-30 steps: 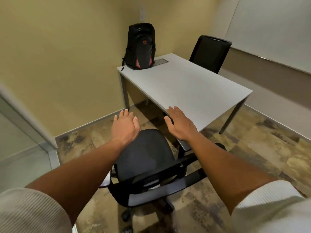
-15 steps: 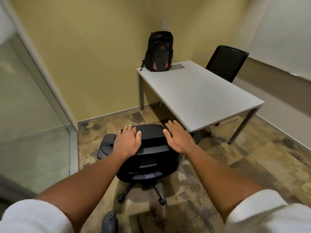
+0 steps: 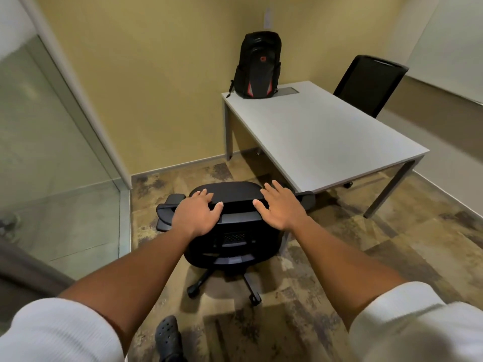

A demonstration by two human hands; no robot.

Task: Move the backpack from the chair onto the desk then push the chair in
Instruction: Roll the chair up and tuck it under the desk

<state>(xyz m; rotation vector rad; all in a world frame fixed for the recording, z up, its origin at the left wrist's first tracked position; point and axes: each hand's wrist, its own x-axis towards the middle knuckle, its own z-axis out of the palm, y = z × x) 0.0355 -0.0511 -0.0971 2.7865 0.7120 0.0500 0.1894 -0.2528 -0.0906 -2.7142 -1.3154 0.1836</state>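
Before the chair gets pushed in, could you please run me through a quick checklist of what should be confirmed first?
1. Backpack off the chair and upright on the desk, at its far corner: ok.
2. Left hand on top of the chair backrest: ok.
3. Right hand on the backrest: ok, though its fingers lie flat and spread, not wrapped.
4. Chair lined up with the desk: not ok; it sits off the near corner, its right armrest at the desk edge.
5. Floor under the desk free for the chair's base: cannot tell, mostly hidden.
6. Second chair at the far side out of the way: ok.
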